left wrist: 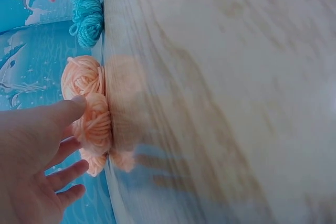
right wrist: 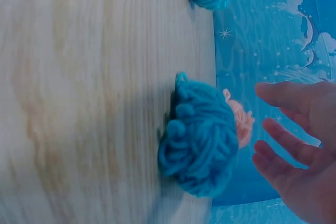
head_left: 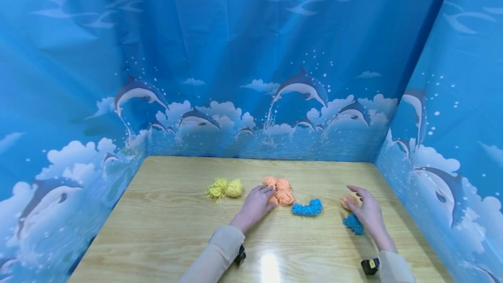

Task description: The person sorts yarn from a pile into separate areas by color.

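Note:
In the head view my left hand is at the left side of a cluster of several peach yarn balls. Its thumb lies against one peach yarn ball and the index finger reaches behind it, while the other fingers stay spread. My right hand hovers with parted fingers beside a single peach yarn ball. The right wrist view shows a gap between those fingers and that peach ball. Nearer to me than this ball lies a dark teal yarn bundle.
A bright blue yarn bundle lies between the two hands. Two yellow yarn bundles touch each other left of the peach cluster. Blue dolphin-print curtains stand along the back and sides of the wooden table.

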